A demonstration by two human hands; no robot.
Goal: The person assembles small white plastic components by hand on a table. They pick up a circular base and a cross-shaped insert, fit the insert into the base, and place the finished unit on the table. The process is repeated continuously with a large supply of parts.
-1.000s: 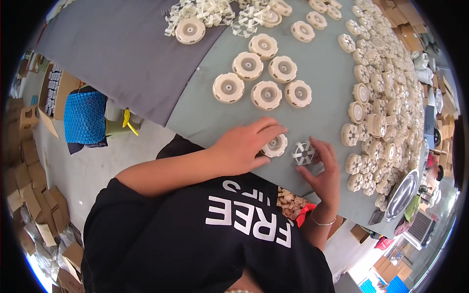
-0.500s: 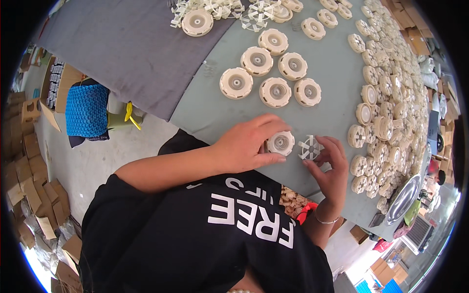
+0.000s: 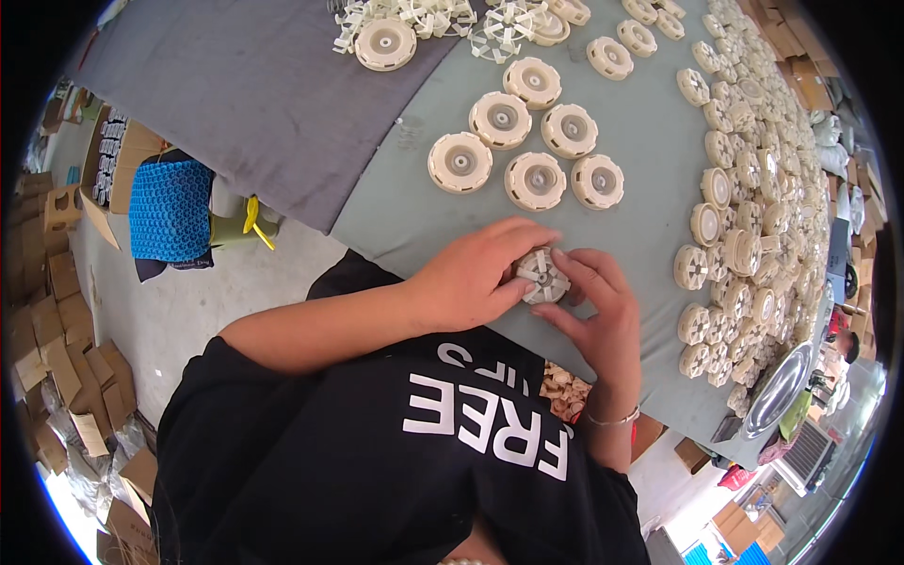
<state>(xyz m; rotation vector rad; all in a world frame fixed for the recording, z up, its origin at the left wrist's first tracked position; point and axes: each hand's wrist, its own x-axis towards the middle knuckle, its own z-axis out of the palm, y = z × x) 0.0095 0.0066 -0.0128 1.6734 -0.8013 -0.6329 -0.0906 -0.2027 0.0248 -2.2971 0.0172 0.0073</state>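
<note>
My left hand (image 3: 480, 273) is closed around a round cream plastic housing, mostly covered by the part on top of it. On its face lies a pale spoked plastic piece (image 3: 543, 276), pinched at its right edge by the thumb and fingers of my right hand (image 3: 593, 297). Whether the spoked piece is seated inside the housing I cannot tell. Just beyond my hands, several cream round housings (image 3: 535, 181) lie on the grey-green cloth, each showing a recessed centre.
A large pile of cream round parts (image 3: 744, 217) covers the table's right side. Loose spoked pieces (image 3: 499, 30) lie at the far edge. A shiny metal tray (image 3: 778, 388) sits at the right. Cardboard boxes (image 3: 85, 377) stand on the floor at left, near a blue cushion (image 3: 169, 209).
My right hand has moved left and brought the spoked piece onto the housing in my left hand. The left hand has stayed nearly in place.
</note>
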